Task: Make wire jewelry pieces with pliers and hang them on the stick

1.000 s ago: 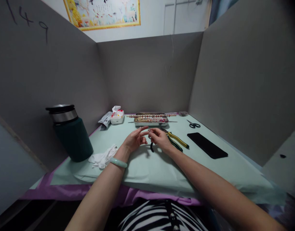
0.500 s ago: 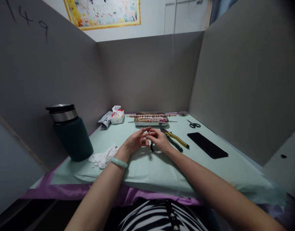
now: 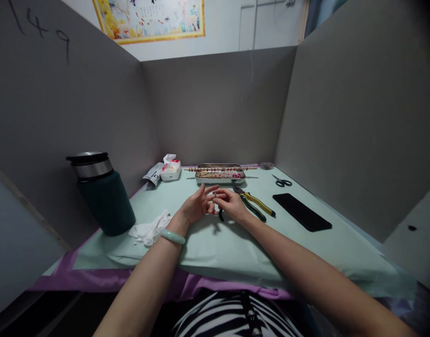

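Observation:
My left hand (image 3: 198, 206), with a pale green bangle (image 3: 173, 236) at its wrist, is palm up over the table, fingers spread. At its fingertips my right hand (image 3: 232, 204) is closed in a pinch on something tiny that I cannot make out. Part of a black curved object (image 3: 221, 215) shows beneath the hands. Just right of my right hand lie pliers (image 3: 259, 204) with green and yellow handles. Beyond the hands stands a metal tray (image 3: 220, 180) of small beads, with a beaded stick (image 3: 250, 168) across it.
A dark green bottle (image 3: 107, 203) stands at the left, beside a crumpled white tissue (image 3: 151, 228). A tissue pack (image 3: 171, 171) is at the back left. Scissors (image 3: 282, 181) and a black phone-like slab (image 3: 301, 211) lie at the right. Grey partitions (image 3: 218, 107) enclose the table.
The fingers of my left hand have spread a little more, with one finger raised. My right hand's fingertips have shifted slightly to the left.

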`<control>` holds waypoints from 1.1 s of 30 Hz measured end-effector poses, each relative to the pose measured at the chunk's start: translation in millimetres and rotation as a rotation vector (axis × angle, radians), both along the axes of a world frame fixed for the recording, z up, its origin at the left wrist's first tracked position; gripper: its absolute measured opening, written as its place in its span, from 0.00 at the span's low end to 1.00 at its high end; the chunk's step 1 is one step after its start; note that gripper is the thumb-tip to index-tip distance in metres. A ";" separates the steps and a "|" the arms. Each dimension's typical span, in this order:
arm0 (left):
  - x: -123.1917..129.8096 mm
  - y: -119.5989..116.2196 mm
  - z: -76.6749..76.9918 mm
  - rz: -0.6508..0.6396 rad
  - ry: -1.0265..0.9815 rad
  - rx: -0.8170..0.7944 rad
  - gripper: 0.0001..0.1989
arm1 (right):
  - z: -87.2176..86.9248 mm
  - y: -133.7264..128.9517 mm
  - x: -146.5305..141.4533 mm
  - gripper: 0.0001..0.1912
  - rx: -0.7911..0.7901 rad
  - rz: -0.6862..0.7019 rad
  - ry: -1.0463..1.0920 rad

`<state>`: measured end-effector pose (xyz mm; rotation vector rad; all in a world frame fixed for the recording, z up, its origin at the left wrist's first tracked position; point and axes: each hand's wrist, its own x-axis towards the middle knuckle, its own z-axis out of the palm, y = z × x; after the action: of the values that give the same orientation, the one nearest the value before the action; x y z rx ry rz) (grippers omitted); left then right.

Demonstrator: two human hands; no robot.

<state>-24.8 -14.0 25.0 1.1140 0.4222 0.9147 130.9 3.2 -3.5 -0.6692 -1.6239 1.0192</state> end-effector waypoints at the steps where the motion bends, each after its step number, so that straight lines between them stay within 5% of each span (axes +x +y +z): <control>1: -0.4 0.5 0.0 -0.004 0.000 0.000 0.28 | -0.8 1.2 0.3 0.15 0.016 -0.013 -0.005; 8: -0.6 3.9 -1.6 0.108 0.028 0.047 0.23 | -2.2 2.8 2.7 0.15 0.157 -0.164 -0.083; 16: -6.6 15.2 -11.7 0.429 0.046 -0.003 0.17 | 2.4 0.6 9.1 0.12 0.283 -0.295 -0.144; 21: -1.7 14.2 -13.7 0.341 0.150 0.018 0.15 | 3.0 -5.3 6.3 0.10 0.447 -0.283 -0.277; 26: -1.6 16.5 -16.8 0.384 0.125 0.020 0.14 | 2.8 -5.4 3.8 0.15 0.341 -0.240 -0.238; 33: -2.2 17.5 -15.7 0.449 0.096 0.042 0.15 | 0.0 1.6 4.4 0.11 0.097 -0.149 -0.114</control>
<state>-27.1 3.4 9.3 1.1242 0.7542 1.2684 135.4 4.8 -3.5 -0.7822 -1.6834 0.8016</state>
